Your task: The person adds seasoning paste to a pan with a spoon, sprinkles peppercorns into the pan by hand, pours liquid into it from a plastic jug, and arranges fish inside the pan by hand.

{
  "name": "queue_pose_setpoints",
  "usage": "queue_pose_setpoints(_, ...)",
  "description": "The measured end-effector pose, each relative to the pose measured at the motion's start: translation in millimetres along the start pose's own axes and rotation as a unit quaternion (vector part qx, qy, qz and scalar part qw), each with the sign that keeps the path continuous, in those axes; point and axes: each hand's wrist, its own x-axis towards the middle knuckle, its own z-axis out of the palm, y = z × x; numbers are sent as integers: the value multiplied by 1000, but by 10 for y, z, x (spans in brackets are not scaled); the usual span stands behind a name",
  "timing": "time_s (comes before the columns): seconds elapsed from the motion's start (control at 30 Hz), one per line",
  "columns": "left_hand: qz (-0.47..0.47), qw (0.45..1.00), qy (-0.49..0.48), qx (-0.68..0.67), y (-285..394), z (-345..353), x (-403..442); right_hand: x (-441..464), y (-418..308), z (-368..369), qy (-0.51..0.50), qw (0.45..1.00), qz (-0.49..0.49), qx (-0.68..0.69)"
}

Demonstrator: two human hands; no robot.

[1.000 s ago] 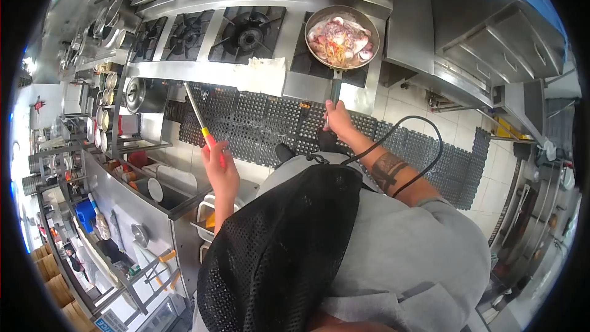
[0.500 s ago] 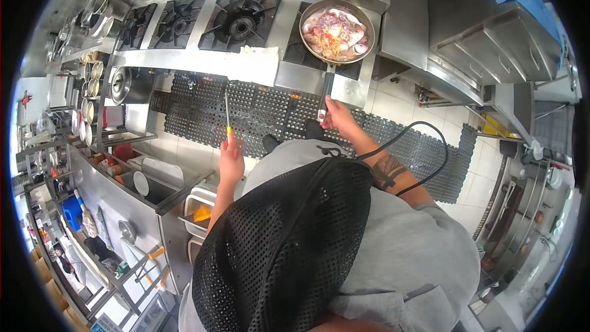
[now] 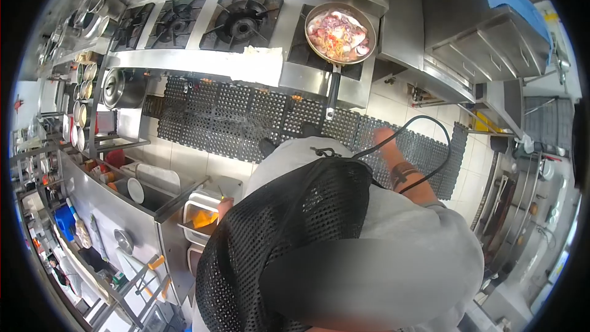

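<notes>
My left hand [image 3: 225, 206] is drawn in close to my body, partly hidden by the black mesh cap. It is closed on a long narrow knife [image 3: 222, 196], of which only a bit of the yellow handle shows clearly. Off the pan handle, my right hand [image 3: 384, 136] hangs over the floor mat, small and smeared, its fingers unclear. A frying pan [image 3: 335, 63] rests on the right-hand burner, its black handle pointing toward me. In the pan lies chopped food [image 3: 338, 32], pale and purplish pieces with orange shreds.
Several gas burners [image 3: 241, 24] line the stove, with a white cloth [image 3: 258, 67] on its front edge. A steel counter [image 3: 114, 206] stands at left, beside a white tub [image 3: 192, 209] with something orange inside. Black perforated matting [image 3: 209, 110] covers the floor. A black cord [image 3: 447, 141] loops at right.
My right hand has let go of the pan handle and moved right. My left hand, with the knife, has come back toward my body and the white tub.
</notes>
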Motion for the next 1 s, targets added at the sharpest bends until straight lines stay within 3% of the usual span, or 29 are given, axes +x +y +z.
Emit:
queue_pose_setpoints(0.07, 33, 988, 30, 149, 174, 109, 91, 206, 120, -67, 107, 988, 65, 85)
queue_pose_setpoints(0.1, 33, 988, 22, 151, 319, 121, 161, 257, -8, -365, 148, 966, 113, 181)
queue_pose_setpoints(0.13, -129, 991, -31, -28, 540, 121, 248, 294, -227, -850, 188, 930, 159, 274)
queue_pose_setpoints(0.17, -287, 932, -79, -205, 766, 86, 341, 400, -331, -1127, 224, 917, 144, 298)
queue_pose_setpoints(0.2, -292, 931, -84, -204, 1026, -16, 407, 527, -401, -1348, 259, 902, 128, 321)
queue_pose_setpoints(0.27, -189, 976, -85, -71, 1583, -246, 444, 833, -489, -1704, 319, 900, 47, 292)
queue_pose_setpoints(0.37, -222, 955, -34, -192, 1844, -418, 579, 1234, -680, -2278, 266, 922, 23, 280)
queue_pose_setpoints(0.43, -214, 957, 6, -198, 1925, -454, 618, 1681, -675, -2406, 259, 940, -77, 209)
queue_pose_setpoints(0.53, -213, 951, 66, -215, 1990, -414, 516, 2211, -677, -2529, 216, 948, -130, 193)
queue_pose_setpoints(0.63, -285, 920, 113, -244, 2376, -66, 287, 2583, -743, -2636, 181, 954, -162, 176)
queue_pose_setpoints(0.73, -301, 923, 82, -224, 2505, 509, -15, 2762, -756, -2693, 141, 961, -199, 133)
queue_pose_setpoints(0.8, -260, 918, 60, -295, 2405, 1003, -188, 2739, -830, -2873, 74, 978, -179, 71)
queue_pose_setpoints(0.87, -319, 912, 12, -257, 2674, 1354, -425, 2763, -830, -2866, 72, 978, -187, 60)
queue_pose_setpoints(0.9, -278, 929, 22, -242, 2610, 1608, -523, 2783, -828, -2865, 74, 979, -184, 51)
queue_pose_setpoints(0.93, -251, 955, -32, -153, 2466, 1718, -591, 2805, -829, -2865, 73, 978, -190, 48)
queue_pose_setpoints(1.0, -298, 947, -51, -109, 3420, 1471, -754, 2831, -825, -2823, 85, 978, -187, 43)
